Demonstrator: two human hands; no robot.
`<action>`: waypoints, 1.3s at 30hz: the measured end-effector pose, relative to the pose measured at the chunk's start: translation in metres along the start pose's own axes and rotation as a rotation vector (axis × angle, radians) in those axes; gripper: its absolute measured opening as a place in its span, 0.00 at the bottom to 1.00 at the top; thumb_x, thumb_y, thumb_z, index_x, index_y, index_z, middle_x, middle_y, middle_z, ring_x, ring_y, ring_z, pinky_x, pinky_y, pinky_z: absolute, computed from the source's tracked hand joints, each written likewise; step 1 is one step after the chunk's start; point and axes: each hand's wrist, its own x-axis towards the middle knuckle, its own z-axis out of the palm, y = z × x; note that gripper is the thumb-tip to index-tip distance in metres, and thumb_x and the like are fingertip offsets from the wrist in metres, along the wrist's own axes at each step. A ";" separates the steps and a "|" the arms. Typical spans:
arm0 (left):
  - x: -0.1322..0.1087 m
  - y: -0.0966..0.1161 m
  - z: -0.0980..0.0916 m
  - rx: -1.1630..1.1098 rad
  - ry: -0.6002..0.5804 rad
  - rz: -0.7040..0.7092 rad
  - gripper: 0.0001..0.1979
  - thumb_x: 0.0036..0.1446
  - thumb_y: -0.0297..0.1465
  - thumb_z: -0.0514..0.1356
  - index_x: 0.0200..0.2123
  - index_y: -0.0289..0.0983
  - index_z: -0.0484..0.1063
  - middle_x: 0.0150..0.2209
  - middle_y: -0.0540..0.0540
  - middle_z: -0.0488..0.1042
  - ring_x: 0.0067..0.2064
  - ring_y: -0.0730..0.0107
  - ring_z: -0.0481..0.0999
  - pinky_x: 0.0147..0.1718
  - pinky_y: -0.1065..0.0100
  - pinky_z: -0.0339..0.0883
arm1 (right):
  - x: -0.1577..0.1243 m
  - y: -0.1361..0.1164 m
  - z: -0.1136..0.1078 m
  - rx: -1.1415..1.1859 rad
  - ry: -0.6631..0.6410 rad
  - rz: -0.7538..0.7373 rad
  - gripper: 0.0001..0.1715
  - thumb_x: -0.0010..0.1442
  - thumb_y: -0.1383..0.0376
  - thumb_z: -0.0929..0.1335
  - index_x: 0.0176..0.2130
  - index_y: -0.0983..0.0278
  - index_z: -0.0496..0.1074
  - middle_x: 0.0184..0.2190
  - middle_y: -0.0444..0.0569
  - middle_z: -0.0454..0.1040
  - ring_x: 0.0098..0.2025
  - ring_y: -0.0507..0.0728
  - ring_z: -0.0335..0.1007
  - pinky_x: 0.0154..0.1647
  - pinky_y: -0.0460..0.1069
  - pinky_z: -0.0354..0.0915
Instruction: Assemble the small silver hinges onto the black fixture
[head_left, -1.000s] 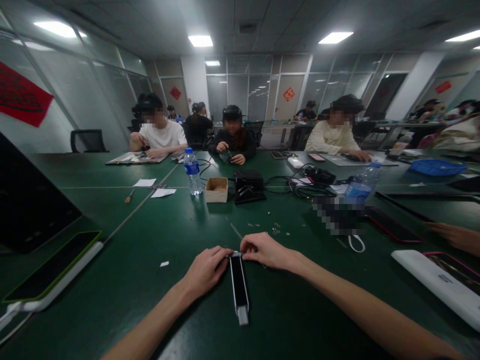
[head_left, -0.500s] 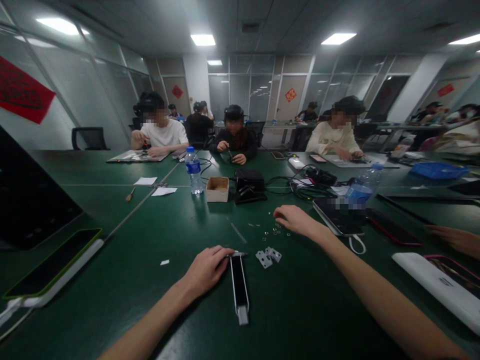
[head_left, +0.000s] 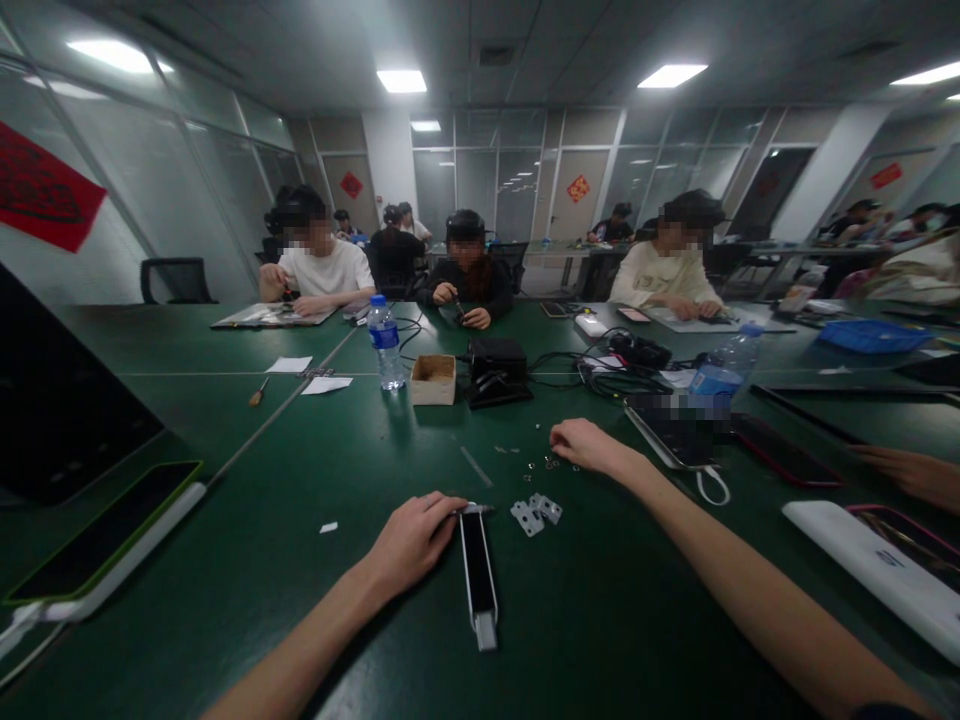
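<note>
Black bar [head_left: 478,575] lies flat on the green table [head_left: 315,620], right in front of us. Its long axis runs near-to-far, w/ the silver cap at the near end and the far tip under our L hand [head_left: 412,540]. L fingers are curled down and closed on that far tip, palm on the table just left of the bar, so the bar's length trails back toward us from the grip.

R hand [head_left: 589,445] is stretched out fwd and to the right, well apart from the bar, knuckles up, fingertips drawn narrow over the scatter of small washers [head_left: 551,463]. We can't tell if one's actually pinched; they're too small.

Between the two hands, just right of the bar's far tip, sit two pale metal brackets [head_left: 536,513], touching each other, not the bar. They're nearer to the L hand than to the R.

Further out are a water bottle [head_left: 385,342], a cardboard box [head_left: 433,379] and a tangle of cables [head_left: 592,375]. Other people work across the table.
</note>
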 end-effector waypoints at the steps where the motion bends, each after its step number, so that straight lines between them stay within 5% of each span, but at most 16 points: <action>1: 0.000 0.000 0.000 -0.001 0.004 0.001 0.14 0.63 0.28 0.48 0.50 0.40 0.67 0.42 0.46 0.73 0.39 0.69 0.73 0.39 0.69 0.66 | 0.000 0.000 0.000 0.001 -0.005 0.012 0.09 0.58 0.67 0.64 0.38 0.66 0.73 0.38 0.53 0.74 0.38 0.56 0.71 0.35 0.46 0.60; 7: 0.000 0.001 0.000 -0.003 0.015 -0.001 0.14 0.63 0.28 0.49 0.50 0.40 0.67 0.41 0.47 0.73 0.39 0.69 0.73 0.39 0.69 0.66 | -0.003 -0.010 -0.005 0.024 -0.003 0.017 0.06 0.55 0.67 0.66 0.33 0.66 0.72 0.34 0.51 0.74 0.34 0.55 0.70 0.29 0.44 0.58; 13: 0.000 0.001 -0.001 0.007 0.010 -0.002 0.14 0.64 0.29 0.48 0.50 0.41 0.68 0.41 0.47 0.74 0.39 0.69 0.73 0.39 0.69 0.66 | -0.017 -0.044 -0.013 0.191 0.056 -0.148 0.06 0.56 0.68 0.64 0.33 0.66 0.71 0.31 0.48 0.73 0.31 0.53 0.68 0.31 0.45 0.59; 22: 0.000 0.001 0.001 0.005 0.028 0.011 0.14 0.63 0.28 0.48 0.50 0.40 0.67 0.41 0.46 0.74 0.39 0.68 0.73 0.39 0.69 0.67 | -0.032 -0.092 0.002 0.472 -0.110 -0.318 0.10 0.59 0.65 0.65 0.40 0.67 0.71 0.35 0.46 0.73 0.33 0.50 0.69 0.33 0.44 0.63; 39: 0.001 0.003 -0.001 0.001 0.008 0.005 0.14 0.63 0.27 0.48 0.49 0.40 0.67 0.41 0.46 0.74 0.39 0.68 0.73 0.39 0.68 0.66 | -0.037 -0.099 0.003 0.435 -0.112 -0.415 0.11 0.60 0.66 0.65 0.43 0.66 0.73 0.36 0.47 0.74 0.34 0.51 0.69 0.34 0.44 0.64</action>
